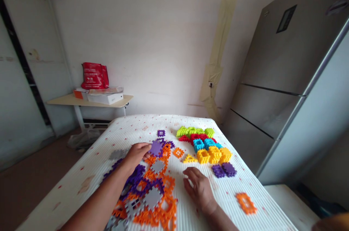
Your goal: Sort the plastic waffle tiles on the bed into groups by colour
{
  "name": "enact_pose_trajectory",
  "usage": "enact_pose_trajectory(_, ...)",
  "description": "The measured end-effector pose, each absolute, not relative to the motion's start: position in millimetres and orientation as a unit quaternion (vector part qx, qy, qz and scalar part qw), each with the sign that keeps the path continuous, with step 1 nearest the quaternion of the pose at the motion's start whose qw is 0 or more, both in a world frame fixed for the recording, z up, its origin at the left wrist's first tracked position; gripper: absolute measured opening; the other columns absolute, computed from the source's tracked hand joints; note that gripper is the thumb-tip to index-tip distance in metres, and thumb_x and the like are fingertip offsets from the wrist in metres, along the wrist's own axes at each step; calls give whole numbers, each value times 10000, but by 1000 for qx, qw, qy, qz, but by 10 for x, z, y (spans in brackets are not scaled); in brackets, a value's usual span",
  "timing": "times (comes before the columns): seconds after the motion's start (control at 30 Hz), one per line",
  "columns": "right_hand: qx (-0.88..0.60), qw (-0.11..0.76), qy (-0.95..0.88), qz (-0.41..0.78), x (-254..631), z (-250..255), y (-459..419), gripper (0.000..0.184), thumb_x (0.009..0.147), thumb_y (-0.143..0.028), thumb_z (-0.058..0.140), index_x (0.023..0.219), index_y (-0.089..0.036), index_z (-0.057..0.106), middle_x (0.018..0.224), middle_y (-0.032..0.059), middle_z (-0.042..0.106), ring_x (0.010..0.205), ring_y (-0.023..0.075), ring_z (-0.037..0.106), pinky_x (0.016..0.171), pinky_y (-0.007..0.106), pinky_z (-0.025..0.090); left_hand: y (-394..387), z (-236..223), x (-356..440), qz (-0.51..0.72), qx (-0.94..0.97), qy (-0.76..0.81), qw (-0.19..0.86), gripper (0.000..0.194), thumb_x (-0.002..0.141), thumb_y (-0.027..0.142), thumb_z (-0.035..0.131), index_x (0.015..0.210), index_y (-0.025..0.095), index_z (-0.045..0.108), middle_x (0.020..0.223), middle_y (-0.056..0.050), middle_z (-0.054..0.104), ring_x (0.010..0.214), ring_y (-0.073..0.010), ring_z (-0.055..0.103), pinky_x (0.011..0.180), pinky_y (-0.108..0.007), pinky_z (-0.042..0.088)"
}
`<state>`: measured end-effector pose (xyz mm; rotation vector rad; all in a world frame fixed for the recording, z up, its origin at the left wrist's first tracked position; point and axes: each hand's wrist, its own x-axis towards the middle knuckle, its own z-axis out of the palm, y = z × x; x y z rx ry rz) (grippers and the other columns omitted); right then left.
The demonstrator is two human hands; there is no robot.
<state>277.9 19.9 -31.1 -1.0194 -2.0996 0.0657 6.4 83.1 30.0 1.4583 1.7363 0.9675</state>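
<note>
At the far end of a loose pile, my left hand (137, 155) pinches the edge of a purple square tile (156, 148) with toothed edges. My right hand (198, 189) hovers over the white tabletop, fingers loosely bent and apart, with nothing seen in it. The pile under my left arm mixes orange tiles (168, 209), grey tiles (152, 198) and purple tiles (136, 174). Just beyond my right hand lie a yellow triangle tile (190, 158) and an orange square frame tile (178, 152). A small purple tile (161, 133) lies farther back.
Stacks of green tiles (191, 131), red tiles (196, 137), blue tiles (199, 145) and yellow tiles (215, 154) stand at the right, with purple stacks (229, 169) nearer. An orange frame (246, 203) lies near the right edge. A fridge (272, 78) stands beyond the table's right side.
</note>
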Motion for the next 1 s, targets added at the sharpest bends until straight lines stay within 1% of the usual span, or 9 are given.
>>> enact_pose_trajectory(0.07,-392,434,-811,37,2693,-266,173,208,875,-215,497,1067,-210,576,1046,87,636,943,184,624,800,290,523,611,238,128,405,543,633,375,496,791,492,490,1078,107,614,708,-37,696,691,-171,671,670,-277,515)
enact_pose_trajectory(0.13,-386,453,-802,46,2577,-223,140,295,856,-284,557,1144,-218,554,1153,106,600,1046,211,590,871,335,512,422,188,190,425,528,613,407,543,736,530,522,1058,106,626,692,-45,698,643,-171,662,640,-283,513)
enact_pose_trajectory(0.3,-363,440,-818,72,2326,-95,26,484,825,-336,601,1278,-222,476,1265,125,528,1120,246,534,927,395,485,137,118,323,428,514,582,463,483,674,536,586,944,144,666,650,-36,686,630,-193,651,597,-292,489)
enact_pose_trajectory(0.43,-365,410,-831,91,2268,-12,-66,496,826,-322,597,1289,-205,465,1223,129,548,1058,247,546,884,391,502,14,79,402,411,519,556,503,436,655,553,599,870,182,677,651,-19,674,641,-191,633,597,-279,471)
enact_pose_trajectory(0.57,-380,424,-810,137,2250,-33,-128,532,817,-416,609,1280,-189,474,1151,119,574,1003,234,561,862,366,511,-68,76,477,415,533,548,494,406,631,562,618,803,198,677,664,-13,663,683,-206,622,645,-288,486)
enact_pose_trajectory(0.63,-380,440,-798,158,2238,-65,-144,564,815,-470,606,1283,-186,475,1163,119,563,1025,234,558,882,362,503,-90,76,505,420,536,537,498,391,625,557,631,775,198,671,709,-18,672,726,-218,626,664,-286,492)
enact_pose_trajectory(0.77,-382,464,-777,187,2210,-103,-158,573,820,-521,584,1277,-189,486,1228,125,510,1081,242,534,910,361,485,-106,49,519,426,530,542,493,389,612,555,653,752,193,670,702,-20,672,749,-236,629,663,-293,505)
enact_pose_trajectory(0.9,-376,485,-762,207,2165,-97,-170,544,811,-520,588,1248,-207,506,1097,88,538,932,200,564,797,312,516,-123,26,515,431,534,538,489,364,600,547,664,723,204,679,743,-22,696,780,-254,645,687,-307,525)
enact_pose_trajectory(1.0,-382,491,-756,201,2151,-86,-159,482,790,-453,617,1195,-201,545,1005,68,556,846,183,568,741,299,519,-136,44,525,426,533,555,476,379,590,572,660,739,226,697,740,-23,710,803,-271,663,705,-318,546)
